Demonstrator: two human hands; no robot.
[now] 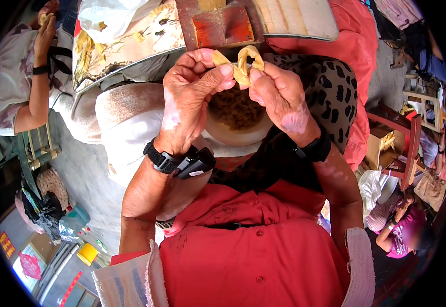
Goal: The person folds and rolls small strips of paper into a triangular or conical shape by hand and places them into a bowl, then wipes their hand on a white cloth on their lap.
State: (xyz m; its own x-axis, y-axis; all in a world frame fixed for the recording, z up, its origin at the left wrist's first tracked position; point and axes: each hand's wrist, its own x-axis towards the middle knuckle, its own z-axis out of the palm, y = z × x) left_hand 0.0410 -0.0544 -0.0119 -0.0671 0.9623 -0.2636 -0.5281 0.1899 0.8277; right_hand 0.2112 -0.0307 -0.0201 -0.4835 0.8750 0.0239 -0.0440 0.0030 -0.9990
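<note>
My left hand (pixel 191 89) and my right hand (pixel 283 96) are raised close together over my lap. Between them is a pale yellow flat strip (pixel 242 77), bent into a loop and twisted at its lower part. The left thumb and fingers pinch one end, while the right thumb and fingers close on the looped side. What the strip is made of cannot be told. Below the fingers, a white bowl (pixel 233 136) rests in my lap, partly hidden by the hands. It contains many small brown-yellow pieces (pixel 234 112).
Ahead stands a table (pixel 297 23) bearing a brown board with a red block (pixel 224 26), loose yellow strips (pixel 83 51) and a white plastic bag (pixel 111 23). A co-worker (pixel 26 77) is at the left, another person (pixel 404 227) at the lower right. A wooden stool (pixel 412 148) stands right.
</note>
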